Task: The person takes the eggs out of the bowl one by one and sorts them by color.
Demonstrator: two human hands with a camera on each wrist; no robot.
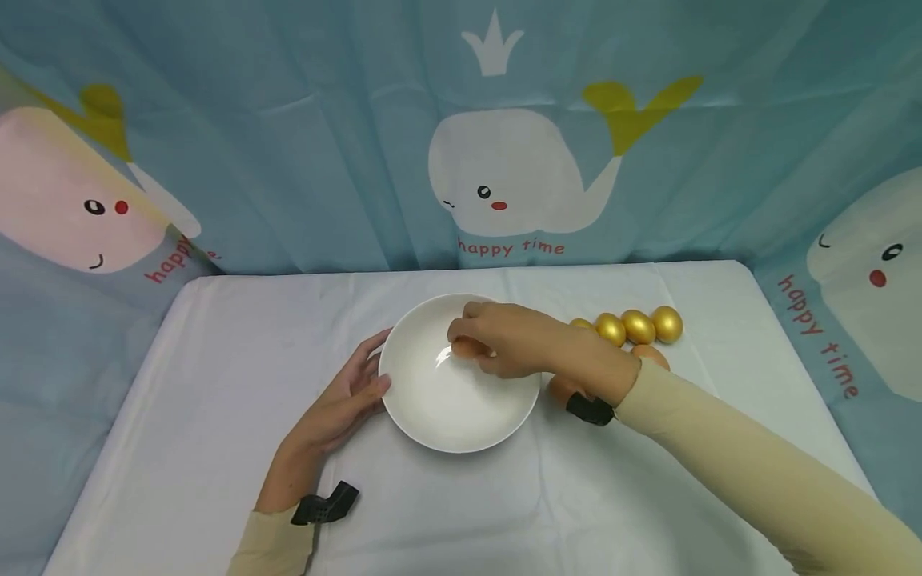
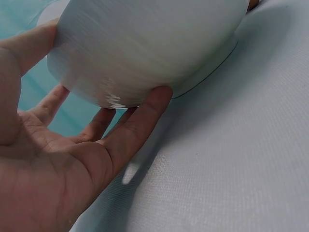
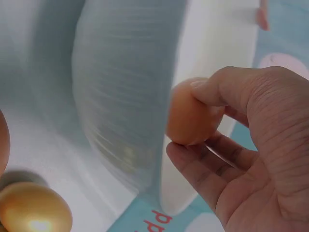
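Observation:
A wide white bowl (image 1: 446, 416) stands on the white cloth. My left hand (image 1: 353, 400) holds it at its left side, thumb at the rim and fingers against the outer wall, as the left wrist view shows on the bowl's side (image 2: 145, 48). Over the inside of the bowl, my right hand (image 1: 507, 340) pinches a brown egg (image 3: 193, 116) between thumb and fingers. In the head view part of that egg (image 1: 468, 347) is covered by the fingers. Beyond the rim, the right wrist view has the egg partly behind the bowl wall (image 3: 120, 87).
Right of the bowl, several golden eggs (image 1: 638, 326) lie in a row. Closer in are a brown egg (image 1: 651, 356) and another brown egg (image 1: 564, 390), both partly hidden by my right forearm. A blue whale-print curtain (image 1: 324, 160) hangs behind the table.

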